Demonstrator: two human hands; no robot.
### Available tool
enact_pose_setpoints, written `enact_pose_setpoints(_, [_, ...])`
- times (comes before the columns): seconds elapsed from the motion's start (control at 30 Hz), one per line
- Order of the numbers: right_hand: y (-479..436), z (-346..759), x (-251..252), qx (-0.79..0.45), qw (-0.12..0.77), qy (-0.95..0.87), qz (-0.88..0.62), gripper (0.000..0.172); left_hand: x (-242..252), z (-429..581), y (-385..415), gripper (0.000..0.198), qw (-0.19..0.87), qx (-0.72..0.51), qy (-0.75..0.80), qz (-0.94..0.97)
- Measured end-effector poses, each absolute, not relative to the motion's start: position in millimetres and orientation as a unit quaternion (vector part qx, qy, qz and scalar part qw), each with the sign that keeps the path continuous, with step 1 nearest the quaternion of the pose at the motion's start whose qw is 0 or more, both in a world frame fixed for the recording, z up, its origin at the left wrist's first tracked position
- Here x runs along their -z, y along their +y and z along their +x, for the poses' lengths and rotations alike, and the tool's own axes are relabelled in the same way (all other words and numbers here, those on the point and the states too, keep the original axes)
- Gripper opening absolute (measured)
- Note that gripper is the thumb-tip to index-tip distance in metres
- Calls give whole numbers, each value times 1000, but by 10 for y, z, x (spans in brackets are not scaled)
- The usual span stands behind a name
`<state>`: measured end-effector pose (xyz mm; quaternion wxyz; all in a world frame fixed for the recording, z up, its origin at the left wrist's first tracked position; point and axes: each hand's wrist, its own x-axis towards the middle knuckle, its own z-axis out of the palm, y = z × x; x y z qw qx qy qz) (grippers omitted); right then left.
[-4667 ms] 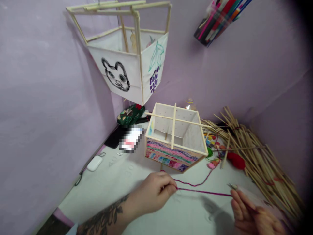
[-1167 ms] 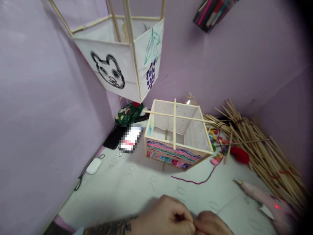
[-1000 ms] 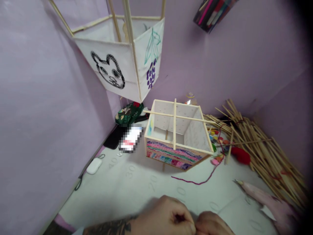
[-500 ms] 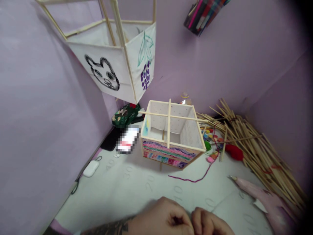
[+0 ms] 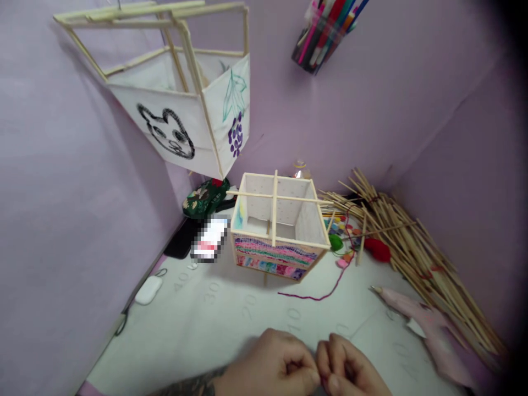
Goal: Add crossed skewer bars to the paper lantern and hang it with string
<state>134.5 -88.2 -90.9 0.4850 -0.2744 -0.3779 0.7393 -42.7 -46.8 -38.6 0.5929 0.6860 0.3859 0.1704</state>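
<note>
My left hand (image 5: 284, 363) and my right hand (image 5: 350, 366) meet at the bottom of the view, fingers closed in a pinch. A small bit of magenta yarn (image 5: 324, 379) shows between the fingertips; the rest of it is hidden. Beyond them stands a stick-framed paper lantern box (image 5: 274, 258), open at the top, its front coloured in bands and two crossed sticks lying over the top. A longer strand of magenta yarn (image 5: 305, 297) curves across the table in front of it. Neither hand touches the box.
A larger paper lantern (image 5: 165, 121) hangs at upper left. A pink glue gun (image 5: 429, 330) and a bundle of sticks (image 5: 404, 242) lie at right, near a red yarn ball (image 5: 377, 249). A phone (image 5: 211, 239) and a white earbud case (image 5: 149, 290) are left. A pen holder (image 5: 317, 44) is on the wall.
The view has shifted slightly, so the table things sit a little further left and the hanging lantern shows more of its top. My hands stay together, pinching, with the magenta bit now visible.
</note>
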Motion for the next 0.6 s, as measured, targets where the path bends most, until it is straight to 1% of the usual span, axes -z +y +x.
enact_pose_setpoints(0.1, [-923, 1315, 760, -773, 499, -312, -236, 33, 306, -399, -506, 13, 554, -219, 367, 715])
enact_pose_setpoints(0.23, [-935, 1313, 311, -782, 507, -279, -232, 27, 75, -334, -523, 20, 598, -251, 372, 664])
enact_pose_setpoints(0.33, [-857, 1426, -62, -754, 527, -312, -237, 24, -176, -230, -440, 27, 605, -260, 347, 668])
enact_pose_setpoints(0.43, [-715, 1628, -404, -703, 564, -349, -257, 18, -452, -89, -284, 26, 561, -290, 310, 710])
enact_pose_setpoints(0.5, [-619, 1758, -598, -674, 581, -370, -268, 15, -613, -8, -178, 27, 559, -309, 279, 718])
enact_pose_setpoints(0.6, [-536, 1880, -800, -659, 581, -393, -270, 10, -774, 47, -83, 24, 557, -314, 263, 723])
